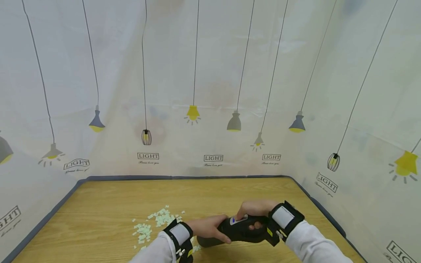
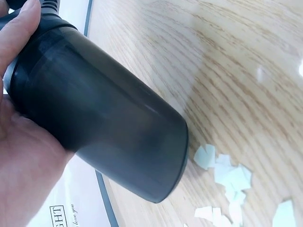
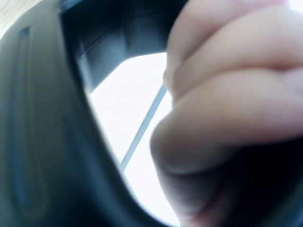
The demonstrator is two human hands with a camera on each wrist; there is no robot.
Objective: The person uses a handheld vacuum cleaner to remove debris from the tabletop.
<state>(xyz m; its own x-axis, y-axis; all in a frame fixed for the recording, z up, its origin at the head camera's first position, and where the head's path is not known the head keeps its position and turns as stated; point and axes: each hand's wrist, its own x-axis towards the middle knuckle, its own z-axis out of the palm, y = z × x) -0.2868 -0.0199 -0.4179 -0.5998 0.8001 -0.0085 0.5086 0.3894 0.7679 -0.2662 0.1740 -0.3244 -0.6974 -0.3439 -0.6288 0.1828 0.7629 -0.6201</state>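
Note:
A black handheld vacuum cleaner point(image 1: 245, 232) lies across both hands, low over the front of the table. My right hand point(image 1: 258, 208) grips its loop handle, and in the right wrist view the curled fingers point(image 3: 227, 104) pass through the handle opening. My left hand point(image 1: 207, 225) holds the body at the dark, see-through dust cup point(image 2: 109, 113), thumb on one side. In the left wrist view the cup's end points towards pale paper scraps point(image 2: 232, 177) on the table. Part of the left hand's grip is hidden behind the vacuum.
Many small pale green scraps point(image 1: 143, 232) are scattered on the wooden table point(image 1: 98, 204), left of and under the left forearm. A dark strip point(image 1: 184, 178) edges the tabletop. Lamp-printed curtains point(image 1: 210, 138) enclose it at the back and both sides.

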